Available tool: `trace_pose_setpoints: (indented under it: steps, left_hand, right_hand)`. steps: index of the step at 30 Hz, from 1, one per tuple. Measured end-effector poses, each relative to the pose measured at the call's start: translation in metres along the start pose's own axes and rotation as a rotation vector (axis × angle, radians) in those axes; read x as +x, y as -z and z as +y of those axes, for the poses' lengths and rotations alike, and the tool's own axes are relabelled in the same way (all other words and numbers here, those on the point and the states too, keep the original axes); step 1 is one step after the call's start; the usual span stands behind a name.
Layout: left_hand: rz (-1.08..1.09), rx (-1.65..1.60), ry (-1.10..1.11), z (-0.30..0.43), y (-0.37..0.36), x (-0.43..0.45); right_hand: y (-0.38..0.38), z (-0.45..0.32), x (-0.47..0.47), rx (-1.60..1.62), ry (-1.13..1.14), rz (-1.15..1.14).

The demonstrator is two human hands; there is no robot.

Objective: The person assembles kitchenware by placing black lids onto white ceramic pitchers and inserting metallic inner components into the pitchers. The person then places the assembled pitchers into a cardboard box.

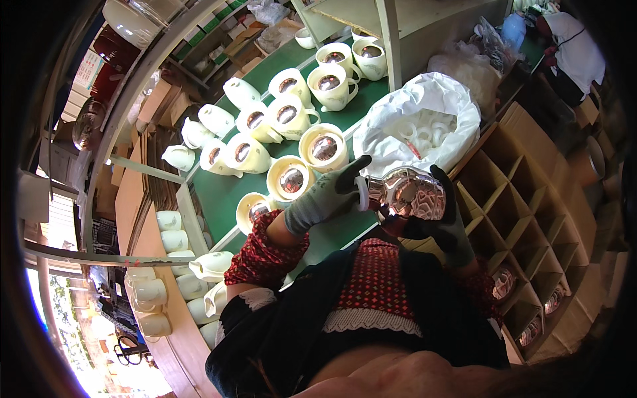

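Observation:
A shiny silvered glass flask liner (415,193) lies sideways between my gloved hands, in front of my body. My right hand (450,226) is wrapped around its wide rounded end. At the narrow neck end, my left hand (323,194) holds a white plastic ring (363,194), which is against or around the neck; I cannot tell which. Just beyond the liner sits a white plastic sack (373,127), its mouth spread wide. Inside it is a pile of similar white rings (428,130) and a small red item (413,149).
Cream jug bodies (334,92), several with silvered liners inside, stand on the green tabletop (219,191). A divided cardboard carton (517,199) at right holds a few liners (503,282). More cream jug bodies (174,241) line a shelf at left. Another person (575,54) is at upper right.

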State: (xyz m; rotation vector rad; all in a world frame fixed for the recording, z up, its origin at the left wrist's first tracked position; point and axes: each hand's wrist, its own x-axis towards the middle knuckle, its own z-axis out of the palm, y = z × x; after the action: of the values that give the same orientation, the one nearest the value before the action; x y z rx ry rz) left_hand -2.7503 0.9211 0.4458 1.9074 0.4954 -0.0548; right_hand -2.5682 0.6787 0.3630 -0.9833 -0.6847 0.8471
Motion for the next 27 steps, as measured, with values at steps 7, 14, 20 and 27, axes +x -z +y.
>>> trace_pose_setpoints:
  steps: [7, 14, 20, 27]
  left_hand:
    - [0.060, -0.121, -0.338, -0.043, -0.007, -0.010]
    - [0.210, 0.178, -0.298, -0.037, -0.043, -0.012]
    - [0.430, 0.125, -0.491, -0.062, -0.055, -0.020]
    - [0.556, 0.184, -0.447, -0.049, -0.050, -0.032]
  right_hand:
    - [0.009, -0.002, -0.006, -0.763, 0.510, -0.021]
    - [-0.006, -0.025, -0.009, -0.984, 0.649, -0.181]
    - [-0.005, -0.031, 0.004, -1.131, 0.788, -0.361]
    - [-0.024, -0.043, 0.019, -1.160, 0.836, -0.444]
